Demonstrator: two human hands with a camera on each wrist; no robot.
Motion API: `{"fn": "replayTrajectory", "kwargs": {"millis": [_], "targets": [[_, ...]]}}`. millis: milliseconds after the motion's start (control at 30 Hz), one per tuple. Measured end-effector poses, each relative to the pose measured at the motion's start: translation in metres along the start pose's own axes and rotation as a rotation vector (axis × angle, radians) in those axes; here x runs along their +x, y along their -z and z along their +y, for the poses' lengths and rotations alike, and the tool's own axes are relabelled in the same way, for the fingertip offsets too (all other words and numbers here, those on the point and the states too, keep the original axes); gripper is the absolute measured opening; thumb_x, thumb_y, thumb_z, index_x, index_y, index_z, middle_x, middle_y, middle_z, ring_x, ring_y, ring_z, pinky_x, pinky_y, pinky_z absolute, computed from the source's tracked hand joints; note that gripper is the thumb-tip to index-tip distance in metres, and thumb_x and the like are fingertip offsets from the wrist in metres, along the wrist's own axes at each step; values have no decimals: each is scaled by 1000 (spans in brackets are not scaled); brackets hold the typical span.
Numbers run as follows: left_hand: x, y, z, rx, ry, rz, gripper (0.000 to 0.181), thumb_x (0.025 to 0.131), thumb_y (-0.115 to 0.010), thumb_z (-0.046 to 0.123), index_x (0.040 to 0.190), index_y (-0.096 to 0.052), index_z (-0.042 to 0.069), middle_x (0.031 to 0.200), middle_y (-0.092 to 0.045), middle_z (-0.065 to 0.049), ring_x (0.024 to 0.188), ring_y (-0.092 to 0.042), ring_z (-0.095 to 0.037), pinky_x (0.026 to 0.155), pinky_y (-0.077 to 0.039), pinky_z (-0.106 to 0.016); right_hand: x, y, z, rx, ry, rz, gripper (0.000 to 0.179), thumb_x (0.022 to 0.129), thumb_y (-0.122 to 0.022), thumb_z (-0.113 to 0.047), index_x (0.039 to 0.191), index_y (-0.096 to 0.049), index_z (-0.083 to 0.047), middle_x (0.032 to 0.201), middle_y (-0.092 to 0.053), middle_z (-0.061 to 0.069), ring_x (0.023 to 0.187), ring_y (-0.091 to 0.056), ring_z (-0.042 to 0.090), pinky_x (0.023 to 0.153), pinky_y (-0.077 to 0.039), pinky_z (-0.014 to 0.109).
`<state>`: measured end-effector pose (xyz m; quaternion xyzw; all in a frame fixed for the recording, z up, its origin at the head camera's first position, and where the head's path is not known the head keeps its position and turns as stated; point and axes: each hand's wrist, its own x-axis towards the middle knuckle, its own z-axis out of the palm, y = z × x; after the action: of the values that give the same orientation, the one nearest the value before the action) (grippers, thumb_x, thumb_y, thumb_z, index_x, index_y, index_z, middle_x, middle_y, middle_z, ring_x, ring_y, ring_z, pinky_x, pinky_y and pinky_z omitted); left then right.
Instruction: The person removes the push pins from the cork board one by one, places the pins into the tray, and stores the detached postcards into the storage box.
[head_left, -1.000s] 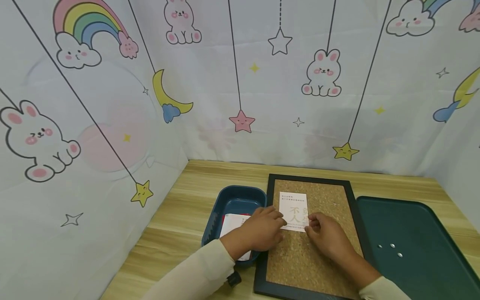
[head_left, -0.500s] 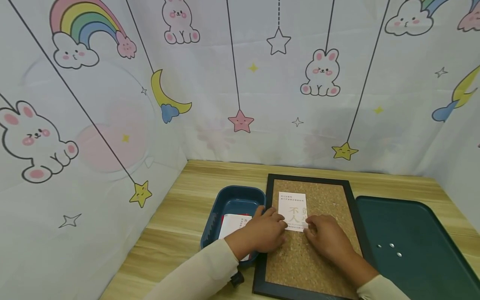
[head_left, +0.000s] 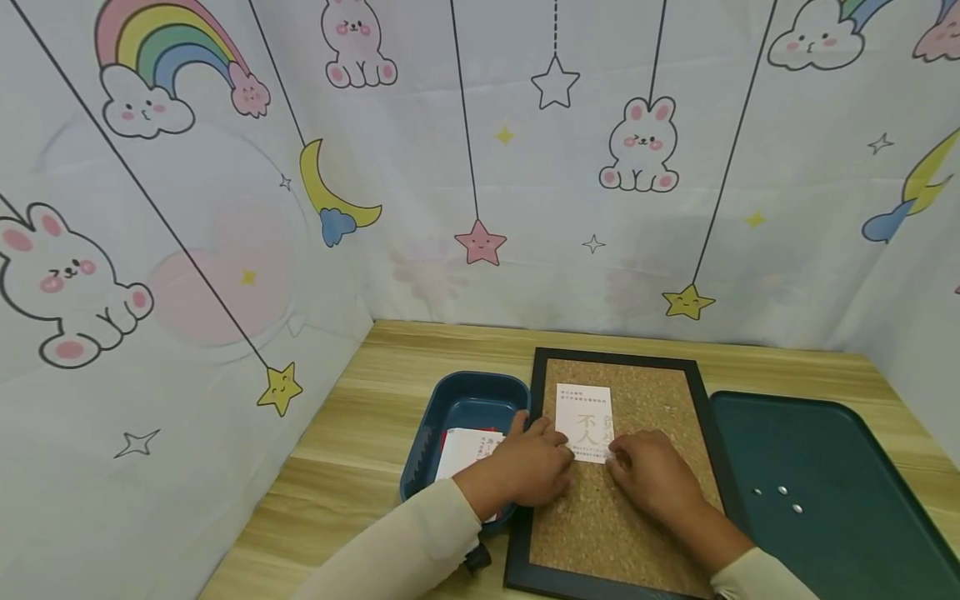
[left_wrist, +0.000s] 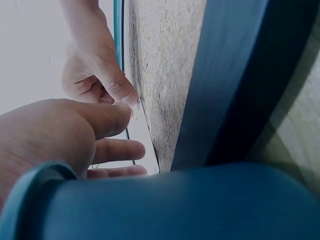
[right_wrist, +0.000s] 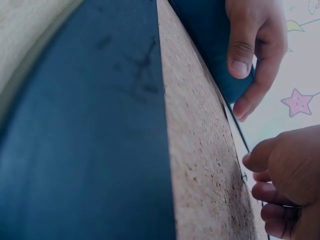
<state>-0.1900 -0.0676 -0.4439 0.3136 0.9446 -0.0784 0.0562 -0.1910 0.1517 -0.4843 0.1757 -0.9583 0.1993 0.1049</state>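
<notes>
A white card with pale gold characters lies on the cork board within its black frame. My left hand rests at the card's lower left edge, fingers fairly straight and loosely spread. At the lower right corner, my right hand has thumb and forefinger close together, the other fingers curled. Between those fingertips, in the right wrist view, shows a tiny shiny thumbtack at the card's edge; the fingers partly hide it. The left wrist view shows the left thumb close beside the right thumb.
A blue tray at left holds more white and red cards, partly under the left forearm. Right of the board, several small silvery tacks lie on a dark green tray. A black object sits below the left sleeve.
The right hand has shifted slightly leftward, its fingertips closing in on the card's lower right corner. The left hand stays by the card's left edge. The view has drifted a little.
</notes>
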Motion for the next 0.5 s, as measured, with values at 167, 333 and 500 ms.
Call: {"fn": "replayTrajectory", "kwargs": {"millis": [167, 333, 500], "targets": [[-1, 1, 1, 2, -1, -3, 37, 104, -54, 50, 131, -69, 30, 143, -56, 9, 145, -37, -25, 115, -24, -59, 1, 1, -2, -10, -6, -37, 9, 87, -81, -16, 91, -76, -11, 81, -65, -2, 82, -59, 20, 72, -49, 41], [-1, 1, 2, 9, -6, -3, 35, 103, -55, 50, 128, -70, 31, 140, -58, 10, 143, -38, -24, 115, -24, -59, 2, 1, -3, -13, -23, -59, 7, 86, -82, -16, 88, -75, -12, 76, -62, -5, 77, -54, 16, 68, -46, 37], [0, -1, 2, 7, -2, -16, 34, 103, -55, 51, 128, -70, 33, 140, -58, 11, 144, -36, -24, 116, -22, -59, 3, 2, -4, -13, -37, -70, 7, 86, -81, -15, 87, -75, -13, 76, -62, -5, 77, -55, 17, 66, -46, 37]]}}
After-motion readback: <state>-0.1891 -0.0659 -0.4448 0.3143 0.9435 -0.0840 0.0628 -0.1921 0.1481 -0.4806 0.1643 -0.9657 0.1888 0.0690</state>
